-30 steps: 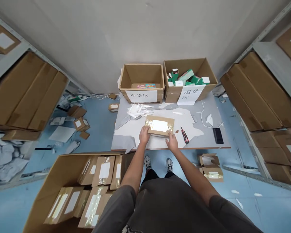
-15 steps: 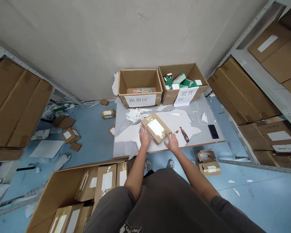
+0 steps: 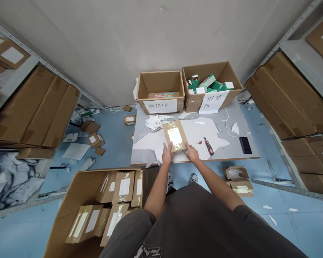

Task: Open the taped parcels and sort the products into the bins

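A taped cardboard box [image 3: 175,134] with a white label on its top is held over the table's near side. My left hand [image 3: 167,154] grips its near left corner, thumb along the edge. At the near right corner, my right hand [image 3: 191,152] is closed on the same box. To the right lies a red and black utility knife [image 3: 208,146] on white paper. Crumpled white scraps [image 3: 156,122] lie just left of the box. The undersides of both hands are hidden.
Behind stand two open cartons with paper signs: one [image 3: 160,76] holds small colourful packs, the other [image 3: 212,68] green-and-white boxes. A phone [image 3: 245,145] lies at the table's right. A large carton [image 3: 61,208] of parcels stands at lower left. Shelves flank both sides.
The box has turned from slanted to nearly straight, its near edge now towards me. Both hands have moved with it, the left hand round to the near corner. The view has shifted left.
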`<state>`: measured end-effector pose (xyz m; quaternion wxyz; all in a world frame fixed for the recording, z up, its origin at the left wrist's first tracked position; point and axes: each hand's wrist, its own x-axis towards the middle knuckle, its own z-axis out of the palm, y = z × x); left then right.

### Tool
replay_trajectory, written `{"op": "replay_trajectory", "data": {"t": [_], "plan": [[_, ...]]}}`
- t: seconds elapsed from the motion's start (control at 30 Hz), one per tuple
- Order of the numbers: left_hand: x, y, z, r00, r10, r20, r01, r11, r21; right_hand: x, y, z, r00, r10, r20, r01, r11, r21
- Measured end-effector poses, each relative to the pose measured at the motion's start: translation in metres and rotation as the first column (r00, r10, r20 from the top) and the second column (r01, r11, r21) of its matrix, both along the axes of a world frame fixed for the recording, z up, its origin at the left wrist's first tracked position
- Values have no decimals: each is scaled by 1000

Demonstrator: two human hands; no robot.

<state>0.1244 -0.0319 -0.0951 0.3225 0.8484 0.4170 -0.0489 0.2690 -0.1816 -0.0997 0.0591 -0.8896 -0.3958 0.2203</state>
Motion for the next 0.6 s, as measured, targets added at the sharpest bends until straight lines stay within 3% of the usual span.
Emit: {"op": "replay_trajectory", "data": {"t": [0.13, 0.37, 0.47, 0.6], "plan": [[-7, -2, -3, 1000, -11, 4, 11, 1000, -19, -20, -6, 2, 999, 21, -43, -23, 999, -31], [-5, -3, -2, 998, -53, 35, 53, 999, 1, -17, -2, 14, 996, 2, -90, -4, 1000, -29], [-7, -1, 11, 992, -86, 94, 84, 996, 30, -14, -4, 26, 996, -3, -84, 4, 1000, 4], [0, 8, 47, 969, -127, 210, 104, 988, 117, 2, -3, 61, 1000, -27, 11, 26, 995, 94]]}}
